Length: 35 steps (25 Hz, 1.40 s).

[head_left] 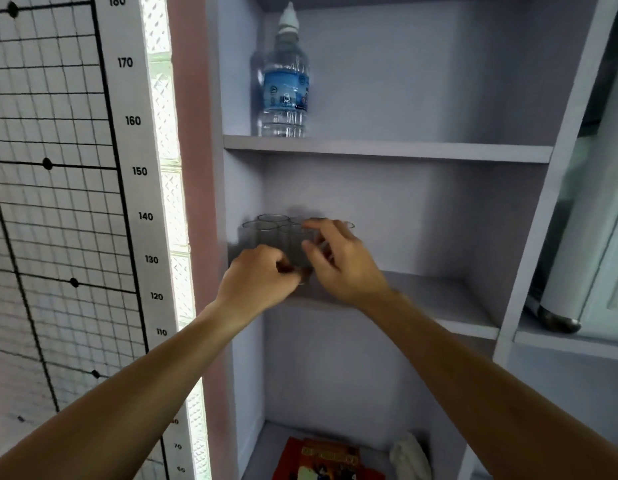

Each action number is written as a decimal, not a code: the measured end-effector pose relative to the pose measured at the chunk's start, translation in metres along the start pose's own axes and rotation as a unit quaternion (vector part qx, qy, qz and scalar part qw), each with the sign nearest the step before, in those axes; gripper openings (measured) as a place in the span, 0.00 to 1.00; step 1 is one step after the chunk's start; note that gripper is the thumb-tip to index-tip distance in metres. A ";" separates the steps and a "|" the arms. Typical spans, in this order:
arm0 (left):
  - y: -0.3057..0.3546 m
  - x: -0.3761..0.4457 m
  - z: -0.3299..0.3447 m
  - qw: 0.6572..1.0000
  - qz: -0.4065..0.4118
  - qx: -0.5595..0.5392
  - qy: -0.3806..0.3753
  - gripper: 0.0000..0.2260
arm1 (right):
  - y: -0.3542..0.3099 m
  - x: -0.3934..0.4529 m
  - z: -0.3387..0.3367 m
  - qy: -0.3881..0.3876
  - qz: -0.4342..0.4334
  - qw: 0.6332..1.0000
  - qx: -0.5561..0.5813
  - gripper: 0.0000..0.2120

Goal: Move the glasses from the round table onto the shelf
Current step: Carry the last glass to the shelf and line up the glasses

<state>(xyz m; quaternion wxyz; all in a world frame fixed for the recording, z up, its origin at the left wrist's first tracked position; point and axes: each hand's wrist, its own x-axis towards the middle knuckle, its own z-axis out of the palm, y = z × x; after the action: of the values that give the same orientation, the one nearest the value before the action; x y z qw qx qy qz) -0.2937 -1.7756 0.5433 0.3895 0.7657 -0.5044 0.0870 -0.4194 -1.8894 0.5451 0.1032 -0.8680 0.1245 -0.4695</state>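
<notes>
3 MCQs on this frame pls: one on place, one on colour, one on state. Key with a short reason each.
1. Where do the glasses stand?
A. beside the water bottle
B. on the middle shelf, at its left end
C. on the bottom shelf

2. What colour is the label on the water bottle?
A. blue
B. red
C. yellow

3. What is the right hand doing?
A. hanging idle below the shelf
B. holding the bottle
C. reaching with curled fingers round a glass in the cluster

Key: B, the cluster stands on the middle shelf by the left wall; A, the label is blue; C, the right hand curls round a glass, with the left hand beside it.
</notes>
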 end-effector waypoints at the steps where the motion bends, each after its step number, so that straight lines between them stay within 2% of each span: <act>1: -0.003 0.001 -0.003 1.000 0.012 0.000 0.003 0.18 | -0.005 0.003 0.005 -0.012 0.027 0.999 -0.024 0.15; 5: -0.017 0.006 -0.005 0.997 0.073 0.006 -0.001 0.16 | -0.022 0.006 0.013 0.000 0.118 0.993 -0.031 0.10; 9: -0.007 0.003 -0.003 0.993 0.115 -0.005 0.010 0.16 | -0.031 -0.004 -0.005 0.010 0.135 0.989 -0.057 0.06; 11: 0.007 -0.001 0.002 0.990 0.140 -0.024 -0.007 0.14 | -0.028 -0.016 -0.020 0.036 0.149 0.985 -0.072 0.06; 14: 0.033 -0.004 0.018 0.985 0.166 -0.030 -0.028 0.16 | -0.020 -0.030 -0.048 0.047 0.181 0.979 -0.085 0.05; 19: 0.058 0.000 0.040 0.983 0.176 -0.037 -0.041 0.14 | -0.011 -0.040 -0.071 0.057 0.236 0.966 -0.092 0.07; 23: 0.061 0.005 0.055 0.982 0.164 -0.064 -0.066 0.09 | -0.003 -0.044 -0.078 0.070 0.294 0.953 -0.033 0.15; 27: 0.062 0.005 0.061 0.980 0.176 -0.056 -0.068 0.14 | 0.010 -0.047 -0.073 0.063 0.308 0.949 -0.027 0.16; 35: 0.063 0.009 0.065 0.983 0.168 -0.026 -0.068 0.18 | 0.019 -0.041 -0.065 0.079 0.303 0.950 -0.003 0.13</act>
<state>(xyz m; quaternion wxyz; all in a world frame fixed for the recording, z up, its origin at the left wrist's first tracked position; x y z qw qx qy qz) -0.3592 -1.8378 0.5357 0.3537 0.6638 -0.6534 0.0860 -0.4981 -1.8989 0.5422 0.2276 -0.7501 0.3910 -0.4824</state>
